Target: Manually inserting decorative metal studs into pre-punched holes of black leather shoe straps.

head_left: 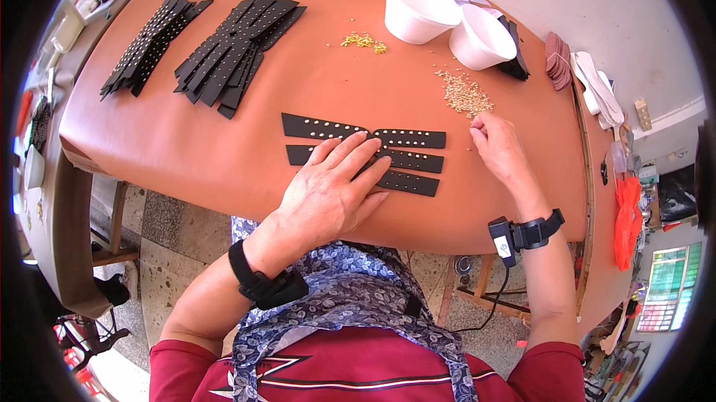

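Several black strips [409, 159] with rows of holes lie stacked side by side on the brown tabletop. The upper one has gold studs set along it; the lowest shows mostly bare holes. My left hand [328, 192] rests flat across their middle, fingers stretched out, hiding part of them. Beside a loose heap of small gold studs [466, 94], my right hand [498, 150] has thumb and fingertips pinched together at the heap's near edge. Whatever it may hold is too small to make out.
Two white tubs [422, 10] stand at the back right, a small pile of yellow-gold bits [365, 42] left of them. Two bundles of studded black strips [237, 51] lie at the far left. Reddish-brown pieces [557, 61] sit at the right edge.
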